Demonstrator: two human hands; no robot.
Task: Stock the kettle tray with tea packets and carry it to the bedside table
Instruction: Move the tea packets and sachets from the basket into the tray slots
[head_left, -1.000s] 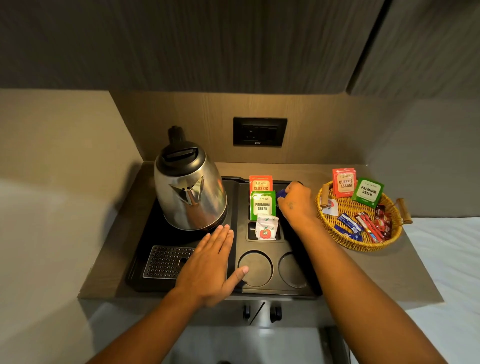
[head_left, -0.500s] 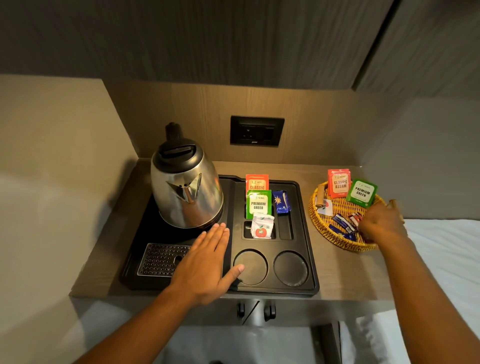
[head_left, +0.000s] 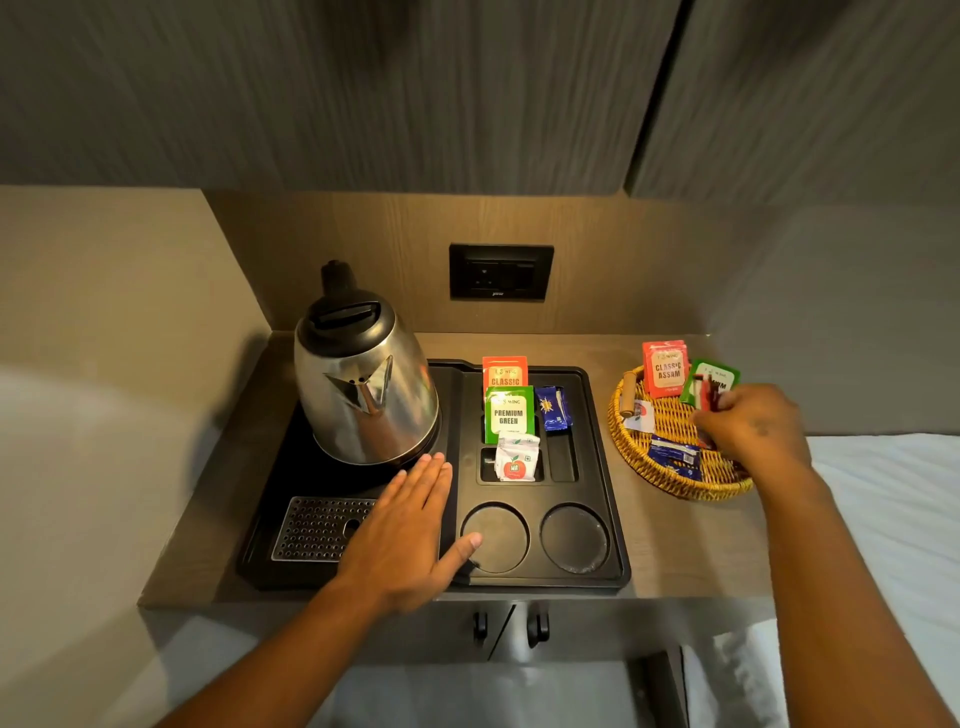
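A black kettle tray (head_left: 602, 467) lies on the counter with a steel kettle (head_left: 363, 384) at its back left. Its slots hold an orange Classic packet (head_left: 505, 370), a green Premium Green packet (head_left: 509, 415), a blue sachet (head_left: 553, 409) and a white sachet (head_left: 516, 457). My left hand (head_left: 402, 540) rests flat on the tray, fingers apart. My right hand (head_left: 748, 428) is over the wicker basket (head_left: 675, 480), pinching red stick sachets (head_left: 707, 394). The basket also holds a Classic Assam packet (head_left: 666, 368), a green packet (head_left: 719, 376) and blue sachets (head_left: 674, 456).
The counter (head_left: 691, 551) sits in a wall niche with a black socket plate (head_left: 501, 271) behind it. White bedding (head_left: 893, 519) lies to the right. Two round cup wells (head_left: 574, 538) at the tray's front hold nothing. A metal drip grille (head_left: 317, 527) sits at front left.
My right hand left the blue sachet in the tray slot, moved right to the basket, and now pinches red stick sachets. The left hand stayed flat on the tray.
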